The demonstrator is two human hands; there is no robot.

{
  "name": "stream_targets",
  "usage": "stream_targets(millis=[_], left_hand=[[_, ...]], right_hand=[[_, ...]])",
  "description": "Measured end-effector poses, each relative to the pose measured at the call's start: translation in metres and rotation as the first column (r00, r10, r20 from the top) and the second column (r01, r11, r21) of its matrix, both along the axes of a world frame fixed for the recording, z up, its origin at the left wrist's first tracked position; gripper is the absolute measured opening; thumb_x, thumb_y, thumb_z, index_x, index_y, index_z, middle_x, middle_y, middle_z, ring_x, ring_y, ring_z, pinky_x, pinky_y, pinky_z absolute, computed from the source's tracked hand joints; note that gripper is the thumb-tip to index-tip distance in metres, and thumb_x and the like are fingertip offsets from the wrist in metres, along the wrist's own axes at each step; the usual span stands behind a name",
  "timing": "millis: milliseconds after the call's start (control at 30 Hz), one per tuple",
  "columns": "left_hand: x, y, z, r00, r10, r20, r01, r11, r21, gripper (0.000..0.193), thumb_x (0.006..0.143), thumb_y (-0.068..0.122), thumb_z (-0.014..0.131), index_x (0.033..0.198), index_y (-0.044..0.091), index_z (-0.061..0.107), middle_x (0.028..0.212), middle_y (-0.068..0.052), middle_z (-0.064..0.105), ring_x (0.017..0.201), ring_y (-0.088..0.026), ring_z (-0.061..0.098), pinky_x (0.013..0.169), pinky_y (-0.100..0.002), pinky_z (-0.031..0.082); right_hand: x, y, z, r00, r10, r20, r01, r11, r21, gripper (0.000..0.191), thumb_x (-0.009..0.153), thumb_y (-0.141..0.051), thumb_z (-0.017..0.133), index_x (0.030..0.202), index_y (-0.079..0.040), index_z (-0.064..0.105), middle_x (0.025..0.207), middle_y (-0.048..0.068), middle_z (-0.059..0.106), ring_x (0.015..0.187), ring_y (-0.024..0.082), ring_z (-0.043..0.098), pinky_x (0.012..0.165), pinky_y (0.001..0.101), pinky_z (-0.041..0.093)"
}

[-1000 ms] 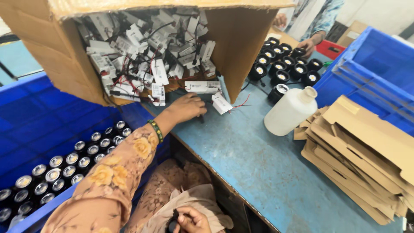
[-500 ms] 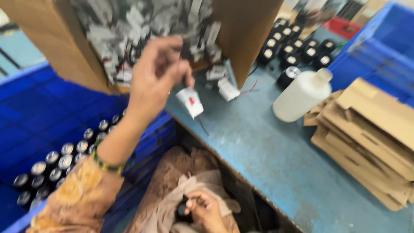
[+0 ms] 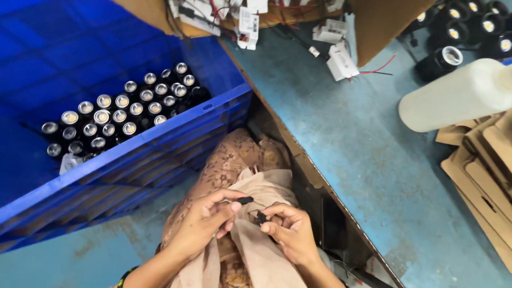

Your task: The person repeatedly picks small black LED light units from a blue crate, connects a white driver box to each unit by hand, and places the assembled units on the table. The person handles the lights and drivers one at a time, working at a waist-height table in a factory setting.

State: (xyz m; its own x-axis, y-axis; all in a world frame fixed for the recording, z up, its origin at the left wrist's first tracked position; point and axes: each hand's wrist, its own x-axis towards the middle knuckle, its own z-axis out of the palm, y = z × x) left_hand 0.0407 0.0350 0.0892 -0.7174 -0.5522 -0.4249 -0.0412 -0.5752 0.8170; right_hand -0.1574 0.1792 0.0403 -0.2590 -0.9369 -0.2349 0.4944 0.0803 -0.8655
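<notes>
Both my hands rest over my lap, on patterned brown cloth (image 3: 240, 160), below the edge of the blue-grey table (image 3: 362, 149). My left hand (image 3: 205, 220) pinches a small black plug (image 3: 245, 200) between thumb and fingers. My right hand (image 3: 290, 233) holds another small black connector (image 3: 261, 217) at its fingertips. The two black pieces are close together but apart. No wire from them is visible.
A blue crate (image 3: 160, 140) on my left holds several black spot lamps (image 3: 120, 109). On the table are a white driver unit with red wires (image 3: 341, 61), a white plastic bottle (image 3: 458, 96), more black lamps (image 3: 442, 58) and stacked flat cardboard (image 3: 488, 170). A cardboard box of white drivers (image 3: 245, 16) stands at the top.
My left hand came down from the cardboard box to my lap and met my right hand. The white driver it held is out of sight. The view has tilted down.
</notes>
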Motion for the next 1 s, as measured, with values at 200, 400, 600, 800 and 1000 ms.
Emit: stream_targets(millis=[200, 400, 600, 800, 1000], left_hand=[[-0.009, -0.007, 0.010, 0.994, -0.101, 0.036, 0.103, 0.993, -0.065, 0.030, 0.097, 0.019, 0.065, 0.122, 0.003, 0.073, 0.076, 0.001, 0.064, 0.060, -0.005, 0.054, 0.049, -0.021, 0.038], [-0.014, -0.010, 0.021, 0.987, -0.146, 0.067, 0.159, 0.944, -0.288, 0.030, 0.094, 0.016, 0.066, 0.121, 0.005, 0.075, 0.095, -0.001, 0.076, 0.064, -0.004, 0.056, 0.058, -0.021, 0.047], [-0.015, -0.012, 0.019, 0.983, -0.164, 0.081, 0.183, 0.915, -0.359, 0.027, 0.096, 0.015, 0.067, 0.120, 0.006, 0.075, 0.093, 0.001, 0.074, 0.067, -0.005, 0.056, 0.065, -0.022, 0.049], [-0.015, -0.014, 0.013, 0.958, -0.264, 0.111, 0.282, 0.940, -0.192, 0.025, 0.097, 0.017, 0.065, 0.118, 0.005, 0.073, 0.079, 0.004, 0.062, 0.062, -0.003, 0.050, 0.057, -0.022, 0.041], [-0.011, -0.018, 0.011, 0.967, -0.256, 0.005, 0.255, 0.957, -0.138, 0.021, 0.095, 0.013, 0.068, 0.112, 0.003, 0.075, 0.080, 0.004, 0.065, 0.064, -0.001, 0.049, 0.055, -0.021, 0.038]], right_hand=[[0.002, 0.016, 0.023, 0.993, -0.086, -0.078, 0.094, 0.990, 0.109, 0.023, 0.087, 0.002, 0.075, 0.108, 0.009, 0.072, 0.094, 0.013, 0.076, 0.058, 0.005, 0.050, 0.050, 0.0218, 0.037], [-0.001, 0.017, 0.025, 0.994, -0.096, -0.047, 0.102, 0.983, 0.152, 0.024, 0.096, -0.007, 0.066, 0.114, 0.009, 0.070, 0.093, 0.018, 0.077, 0.051, 0.004, 0.043, 0.045, 0.0205, 0.034], [-0.007, 0.017, 0.024, 0.988, -0.061, -0.138, 0.089, 0.975, 0.205, 0.024, 0.100, -0.012, 0.063, 0.109, 0.008, 0.072, 0.087, 0.014, 0.074, 0.051, 0.004, 0.043, 0.045, 0.0200, 0.034], [-0.008, 0.015, 0.026, 0.973, -0.024, -0.231, 0.080, 0.969, 0.235, 0.023, 0.099, -0.013, 0.066, 0.109, 0.007, 0.074, 0.087, 0.012, 0.075, 0.052, 0.003, 0.045, 0.047, 0.0193, 0.036], [-0.006, 0.011, 0.037, 0.931, 0.029, -0.364, 0.041, 0.982, 0.182, 0.024, 0.090, -0.003, 0.078, 0.112, 0.005, 0.075, 0.094, 0.010, 0.077, 0.068, 0.004, 0.058, 0.059, 0.0194, 0.045]])
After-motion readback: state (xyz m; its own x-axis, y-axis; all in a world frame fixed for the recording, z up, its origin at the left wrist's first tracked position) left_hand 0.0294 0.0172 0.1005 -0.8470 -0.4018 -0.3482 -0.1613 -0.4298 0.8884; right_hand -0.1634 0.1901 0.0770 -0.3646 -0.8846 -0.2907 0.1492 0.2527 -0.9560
